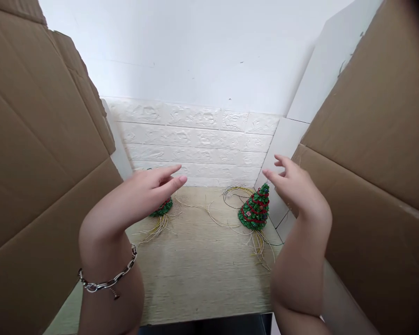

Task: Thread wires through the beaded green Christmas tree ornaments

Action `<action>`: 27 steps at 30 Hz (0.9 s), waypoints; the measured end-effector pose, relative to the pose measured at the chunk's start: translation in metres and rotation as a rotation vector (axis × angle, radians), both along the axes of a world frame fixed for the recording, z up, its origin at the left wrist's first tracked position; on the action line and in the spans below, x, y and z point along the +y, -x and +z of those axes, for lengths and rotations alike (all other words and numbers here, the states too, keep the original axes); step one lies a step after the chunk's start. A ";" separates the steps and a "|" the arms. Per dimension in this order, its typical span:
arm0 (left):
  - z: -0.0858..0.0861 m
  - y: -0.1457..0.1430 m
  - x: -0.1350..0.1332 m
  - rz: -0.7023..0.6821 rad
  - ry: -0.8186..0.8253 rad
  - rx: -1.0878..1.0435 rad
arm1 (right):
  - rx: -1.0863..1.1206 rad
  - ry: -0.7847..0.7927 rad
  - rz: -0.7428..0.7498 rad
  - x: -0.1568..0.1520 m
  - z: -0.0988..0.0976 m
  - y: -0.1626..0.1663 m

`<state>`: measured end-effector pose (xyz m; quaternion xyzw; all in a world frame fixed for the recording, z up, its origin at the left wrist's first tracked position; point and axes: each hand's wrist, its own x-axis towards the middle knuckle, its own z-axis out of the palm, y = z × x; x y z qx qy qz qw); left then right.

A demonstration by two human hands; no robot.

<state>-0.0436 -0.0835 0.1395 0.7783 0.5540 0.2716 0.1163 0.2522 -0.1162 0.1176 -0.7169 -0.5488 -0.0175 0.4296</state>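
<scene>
My left hand (146, 188) is raised over the left side of the table, fingers stretched out, holding nothing. Behind and below it a green decorated mini Christmas tree (164, 208) shows only in part, the rest hidden by the hand. On the right, my right hand (293, 181) hovers with its fingers apart and nothing in them. Its thumb is close to the tip of a second mini Christmas tree (254, 209), which has red garland and small ornaments. Whether they touch, I cannot tell. Loose thin wires or cords (260, 244) spread from the base of each tree.
Cardboard walls (38, 116) (370, 153) flank both sides. A white brick-pattern panel (195, 139) stands at the back of the wooden table (195, 274). A coil of cord (239, 190) lies near the back right. A dark strip (209, 324) runs along the front edge.
</scene>
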 end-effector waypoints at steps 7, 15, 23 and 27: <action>-0.010 -0.017 0.019 -0.080 0.154 0.147 | 0.040 0.605 -0.052 0.036 -0.028 -0.044; -0.016 -0.021 0.029 -0.104 0.209 0.083 | 0.055 0.720 0.010 0.055 -0.039 -0.048; -0.027 -0.033 0.045 -0.167 0.267 0.165 | -0.112 0.481 -0.014 0.046 -0.029 -0.033; -0.042 -0.044 0.058 -0.303 0.327 0.117 | -0.084 0.205 -0.003 0.049 -0.024 -0.009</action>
